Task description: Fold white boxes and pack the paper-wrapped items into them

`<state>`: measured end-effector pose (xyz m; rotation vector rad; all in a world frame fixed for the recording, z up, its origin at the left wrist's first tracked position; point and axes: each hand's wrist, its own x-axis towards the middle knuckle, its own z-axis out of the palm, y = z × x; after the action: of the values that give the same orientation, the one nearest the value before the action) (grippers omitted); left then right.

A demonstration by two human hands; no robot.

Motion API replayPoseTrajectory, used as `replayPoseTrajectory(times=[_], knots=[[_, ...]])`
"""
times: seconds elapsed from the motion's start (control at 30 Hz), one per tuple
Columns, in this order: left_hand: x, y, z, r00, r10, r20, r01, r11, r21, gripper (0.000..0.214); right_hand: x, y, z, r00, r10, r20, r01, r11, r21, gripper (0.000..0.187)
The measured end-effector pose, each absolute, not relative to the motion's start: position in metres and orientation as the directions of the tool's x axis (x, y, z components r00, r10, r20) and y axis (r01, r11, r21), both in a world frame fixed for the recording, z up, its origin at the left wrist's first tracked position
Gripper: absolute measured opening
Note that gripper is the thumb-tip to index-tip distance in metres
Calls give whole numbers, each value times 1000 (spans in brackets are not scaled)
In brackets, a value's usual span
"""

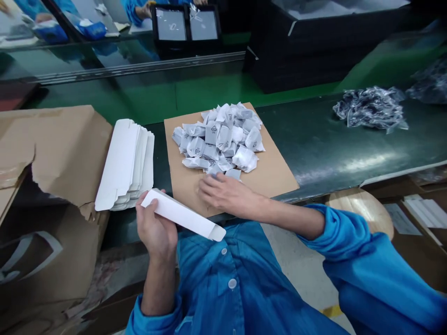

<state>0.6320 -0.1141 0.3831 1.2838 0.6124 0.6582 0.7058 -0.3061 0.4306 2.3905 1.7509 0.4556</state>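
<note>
The dark green desk (331, 139) ran across the view, with a torn cardboard box (63, 149) hanging over its left end and a black crate (314, 42) standing at its far side. A brown cardboard sheet (268, 172) lay in front of the person and carried a heap of white packets (220, 137). Just left of the sheet sat a stack of flat cartons (127, 163), and a pile of clear-wrapped dark parts (372, 108) lay well apart on the right.

The left hand (155, 230) had its grip closed around one white carton (181, 215). It was held above the near desk edge, slanting down to the right, with its end flap toward the person's chest. The right hand (223, 193) rested on the sheet at the near edge of the heap. Its fingers were loosely extended with nothing visibly pinched, and the tips were close to one loose packet (233, 173).

Judging by this, the work went best if the right hand took only that near packet from the rim of the heap and did not dig into the middle, where the others would scatter. The left hand's hold looked better kept on the carton's narrow sides. Pressure on the broad faces would probably flatten the tube and close its mouth.
</note>
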Motion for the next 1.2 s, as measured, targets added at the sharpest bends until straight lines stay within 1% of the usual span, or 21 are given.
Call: replayPoseTrajectory(times=[0.1,0.17,0.2,0.23,0.27,0.3,0.33,0.37,0.4,0.47,0.53,0.63,0.73,0.8,0.87,0.9,0.97,1.03,1.1,1.13,1.2], knots=[[626,-107,374,651,758,46,-102,27,994,39,711,-288,433,201,970,136,900,-238,366,27],[614,-102,374,640,749,171,-72,-163,984,47,711,-296,444,238,927,288,906,-319,278,24],[607,-98,376,653,702,284,-56,-329,943,51,710,-306,449,307,861,405,900,-401,169,22],[599,-94,380,698,587,411,-65,-520,852,56,709,-320,453,415,748,518,868,-496,21,22],[592,-90,385,767,390,509,-115,-697,708,62,707,-336,454,548,588,595,797,-584,-156,22],[587,-86,391,832,140,537,-208,-819,535,67,706,-352,452,677,409,613,692,-636,-340,21],[584,-83,397,866,-112,488,-327,-865,382,73,705,-367,447,787,246,566,565,-656,-501,20],[585,-80,402,865,-315,392,-440,-851,287,78,703,-381,438,869,120,480,430,-663,-613,19],[587,-78,406,843,-459,280,-523,-822,227,81,702,-391,428,921,35,389,308,-676,-669,20],[597,-77,412,803,-584,119,-596,-788,155,74,699,-405,409,965,-12,261,165,-745,-646,22],[608,-76,413,778,-625,68,-628,-770,111,62,696,-412,399,976,30,215,141,-838,-526,29],[612,-74,411,767,-615,181,-630,-776,31,50,695,-426,404,974,206,92,226,-889,-398,41],[606,-75,409,776,-528,344,-573,-819,38,47,697,-447,416,890,454,-47,391,-811,-436,49],[603,-80,407,802,-453,390,-521,-850,84,44,699,-456,418,848,524,-76,438,-775,-456,49],[601,-90,406,835,-383,395,-461,-879,120,40,698,-456,417,881,472,-17,419,-798,-433,41],[601,-95,406,848,-358,390,-438,-889,137,37,695,-450,417,904,424,58,406,-808,-428,38],[602,-106,407,861,-331,386,-413,-898,152,35,683,-430,419,909,308,281,408,-795,-448,38],[604,-113,411,853,-330,405,-410,-903,127,36,665,-401,426,838,226,496,468,-764,-444,44],[605,-118,415,836,-335,434,-408,-909,85,38,645,-373,433,758,238,608,530,-768,-360,50],[605,-119,417,833,-321,451,-392,-917,72,39,638,-361,435,735,272,621,548,-778,-307,52],[605,-119,419,830,-278,484,-351,-934,65,42,629,-348,439,739,367,564,577,-778,-249,47]])
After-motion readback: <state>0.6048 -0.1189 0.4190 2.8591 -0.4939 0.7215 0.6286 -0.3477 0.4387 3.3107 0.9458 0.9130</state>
